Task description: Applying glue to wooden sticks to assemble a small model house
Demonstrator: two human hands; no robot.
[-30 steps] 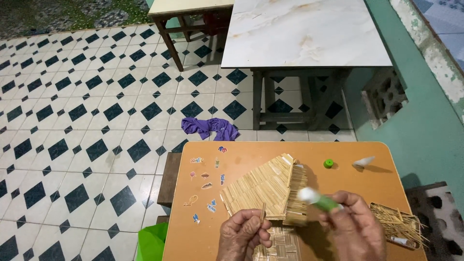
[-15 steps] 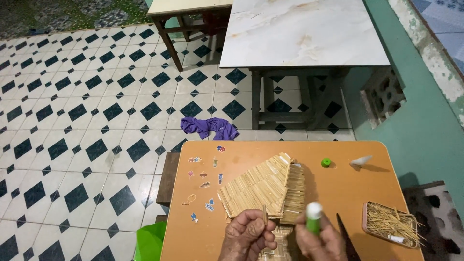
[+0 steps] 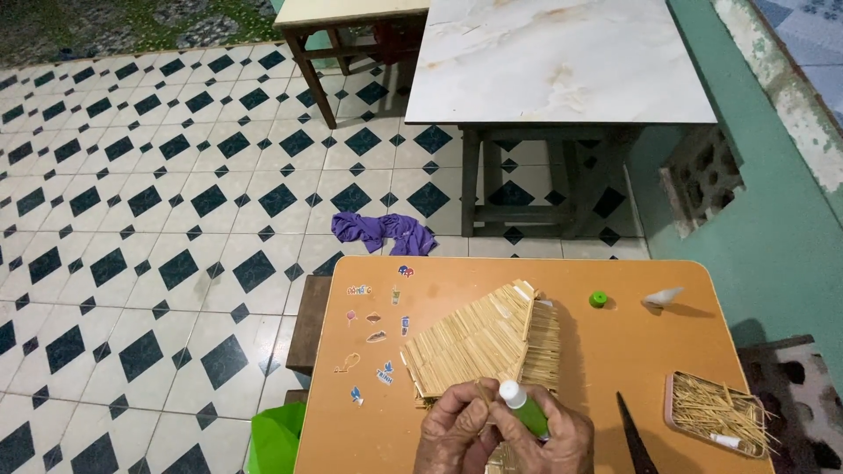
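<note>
Where the two hands were held slightly apart half a second ago, they are now pressed together at the near edge of the orange rounded-corner table (image 3: 457, 294). A thin wooden stick (image 3: 484, 397) is pinched in the fingers of the left hand (image 3: 454, 434), and the white nozzle of a green glue bottle (image 3: 524, 409), gripped in the right hand (image 3: 555, 443), has been brought against that stick; earlier the bottle was held upright and clear of it. A second ago the bottle was raised further to the right, over the roof.

Just beyond the hands, a pitched roof built of pale wooden sticks (image 3: 479, 338) lies on the table, unmoved. To the right of the hands a dark pointed blade (image 3: 634, 434) is seen, and further right a pink tray heaped with loose sticks (image 3: 713, 412). On the far right side of the table, a small green cap (image 3: 598, 298) and a white paper cone (image 3: 661, 297) are set near each other. Small coloured stickers (image 3: 376, 334) are scattered on the left part of the table. On the tiled floor beyond, a crumpled purple cloth (image 3: 384, 232) lies before a marble-topped table (image 3: 553, 61).
</note>
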